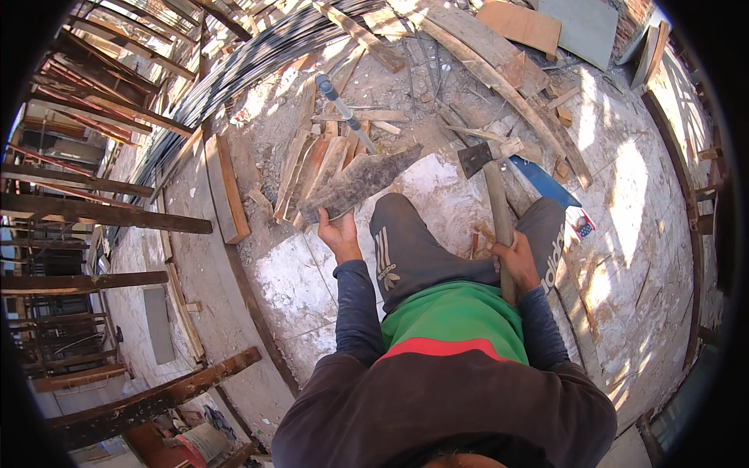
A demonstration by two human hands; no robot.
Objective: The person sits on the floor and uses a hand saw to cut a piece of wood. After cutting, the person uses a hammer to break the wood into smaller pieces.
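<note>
My left hand (339, 234) grips the near end of a rough, dark grey piece of board (363, 183), which slants up and away to the right in front of my left knee. My right hand (516, 261) is closed around the wooden handle of an axe (497, 195). The dark axe head points left, beyond my knees, and the handle runs back toward my lap. Beside my right knee lies a handsaw (538, 183) with a blue blade. Several split wood pieces (312, 168) are heaped just past the board.
A grey and blue pipe (339, 101) leans over the wood heap. Long dark rods (257, 70) lie bundled at the far left. A long plank (499, 82) crosses the far right, near a brown sheet (519, 27). Dark timbers (109, 222) jut in from the left.
</note>
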